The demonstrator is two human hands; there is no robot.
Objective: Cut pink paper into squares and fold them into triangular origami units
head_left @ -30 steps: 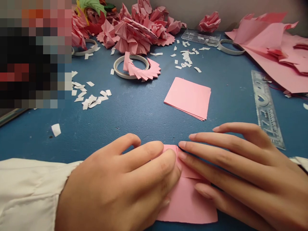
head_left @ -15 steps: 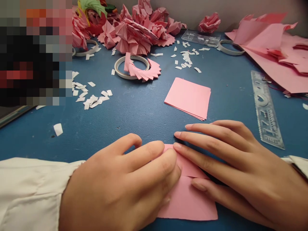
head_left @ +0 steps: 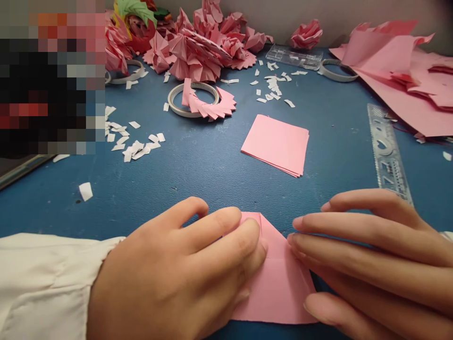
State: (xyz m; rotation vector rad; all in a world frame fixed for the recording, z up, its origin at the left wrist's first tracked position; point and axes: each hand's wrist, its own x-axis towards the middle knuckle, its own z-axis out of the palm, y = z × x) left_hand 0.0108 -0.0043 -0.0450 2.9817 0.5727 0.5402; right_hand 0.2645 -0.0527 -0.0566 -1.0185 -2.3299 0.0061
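Observation:
A pink paper (head_left: 276, 288) with a slanted folded edge at its upper right lies on the blue table, near the bottom centre. Across its left part rests my left hand (head_left: 180, 264), fingers curled and pressed down on the sheet; its thumb is mostly hidden. My right hand (head_left: 368, 255) is at the paper's right edge, fingers stretched out, fingertips at the slanted edge and thumb near the lower right corner. Beyond the hands sits a stack of pink paper squares (head_left: 276, 144).
Behind are a tape roll (head_left: 173, 106) with a folded pink piece (head_left: 212, 109), pink paper flowers (head_left: 198, 52), and white scraps (head_left: 136, 148). A clear ruler (head_left: 387, 151) and large pink sheets (head_left: 392, 85) lie right. A blurred patch covers the upper left.
My right hand has moved right and toward me, off the paper's upper part to its right edge, and now covers the ruler's lower end. The left hand has stayed in place.

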